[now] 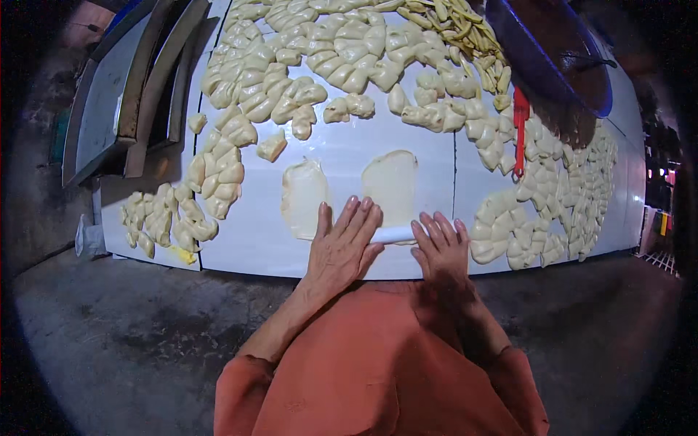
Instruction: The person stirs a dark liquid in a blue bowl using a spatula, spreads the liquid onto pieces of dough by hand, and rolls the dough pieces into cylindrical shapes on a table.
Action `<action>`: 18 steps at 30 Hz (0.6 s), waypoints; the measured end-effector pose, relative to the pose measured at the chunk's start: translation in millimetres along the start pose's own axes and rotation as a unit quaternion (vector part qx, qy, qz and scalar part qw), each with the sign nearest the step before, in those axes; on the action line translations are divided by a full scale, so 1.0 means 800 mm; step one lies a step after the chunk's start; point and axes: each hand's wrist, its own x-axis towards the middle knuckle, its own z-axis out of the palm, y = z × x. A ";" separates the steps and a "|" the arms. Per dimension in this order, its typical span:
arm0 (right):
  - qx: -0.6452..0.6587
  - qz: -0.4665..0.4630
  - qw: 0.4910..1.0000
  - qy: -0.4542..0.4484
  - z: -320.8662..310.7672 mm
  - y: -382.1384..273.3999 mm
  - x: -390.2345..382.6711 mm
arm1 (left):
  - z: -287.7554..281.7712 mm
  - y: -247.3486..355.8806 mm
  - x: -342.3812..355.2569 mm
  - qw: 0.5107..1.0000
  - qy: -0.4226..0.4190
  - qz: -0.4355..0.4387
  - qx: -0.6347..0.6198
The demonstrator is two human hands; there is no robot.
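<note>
Both my hands lie with fingers stretched out over a white rolling pin (pixel 395 234) near the table's front edge. My left hand (pixel 340 241) covers its left part, palm down and fingers pointing away from me. On the pin's right end rests my right hand (pixel 442 251), its fingers also extended. Just beyond them is a flat, thin dough sheet (pixel 390 185) whose near edge meets the pin. A second rolled-out dough sheet (pixel 304 198) lies to its left, close to my left fingertips. How far the pin reaches beneath my left hand is hidden.
Many pale dough pieces (pixel 342 47) cover the far white table (pixel 334 152) and both sides. A red-handled brush (pixel 520 131) lies at the right, by a blue basin (pixel 538 51) of brown contents. Stacked metal trays (pixel 120 94) stand left. Yellowish strips (pixel 465 33) lie at the back.
</note>
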 end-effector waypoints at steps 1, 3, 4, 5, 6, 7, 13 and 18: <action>0.004 0.004 1.000 0.001 -0.006 -0.006 0.003 | -0.002 0.001 -0.001 1.000 0.001 0.005 0.001; 0.006 0.008 1.000 0.006 -0.013 -0.005 0.010 | -0.009 -0.002 0.002 1.000 0.004 0.007 0.004; 0.040 -0.017 0.999 -0.003 -0.017 0.004 0.020 | -0.015 -0.003 0.005 1.000 0.008 0.008 0.006; 0.074 -0.041 0.996 -0.011 -0.021 0.014 0.030 | -0.021 -0.005 0.007 1.000 0.012 0.013 0.009; 0.096 -0.078 0.992 -0.002 -0.027 0.024 0.037 | -0.027 -0.007 0.007 1.000 0.022 0.010 -0.002; 0.095 -0.080 0.992 0.002 -0.032 0.025 0.038 | -0.032 -0.010 0.005 0.999 0.031 0.003 -0.012; 0.157 -0.099 0.980 -0.077 -0.040 0.030 0.041 | -0.015 -0.025 -0.011 0.999 0.053 0.008 -0.004; 0.181 -0.061 0.980 -0.047 -0.063 0.035 0.042 | -0.043 -0.025 -0.005 0.996 0.070 0.010 -0.050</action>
